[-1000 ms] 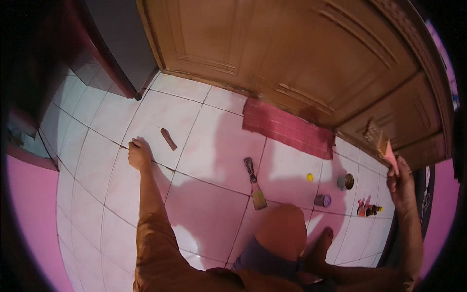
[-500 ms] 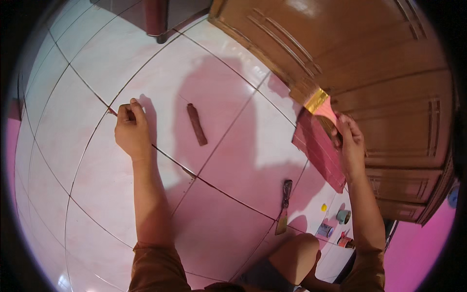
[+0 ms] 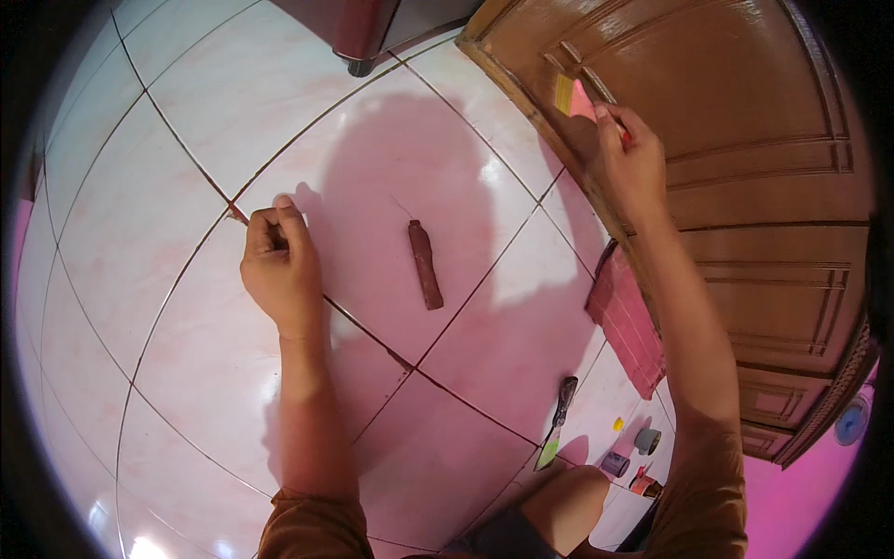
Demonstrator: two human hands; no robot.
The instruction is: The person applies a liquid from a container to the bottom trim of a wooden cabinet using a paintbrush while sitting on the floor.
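My right hand (image 3: 635, 160), at the upper right, grips a paintbrush (image 3: 581, 99) by its pink handle. The brush has a gold-yellow ferrule. Its bristle end lies over the lower edge of a brown wooden cabinet (image 3: 736, 140); contact cannot be told. My left hand (image 3: 282, 265) hovers over the tiled floor at the left, thumb up and fingers curled into a loose fist, with nothing visible in it. Between the hands, nearer the left, a long, narrow dark brown object (image 3: 426, 265) lies on the tiles, a thin strand at its upper end; its kind is unclear.
A putty knife (image 3: 557, 424) with a black handle lies near my knee (image 3: 570, 503). Beside it stand a grey-green container (image 3: 647, 441), a second small can (image 3: 615, 463), a red-brown jar (image 3: 644, 484) and a yellow cap (image 3: 617, 424). A red striped cloth (image 3: 629, 321) lies against the cabinet.
My right hand has moved up and left along the cabinet with the paintbrush. The view has shifted, so the floor items appear lower and mostly further right. My left hand keeps its curled pose.
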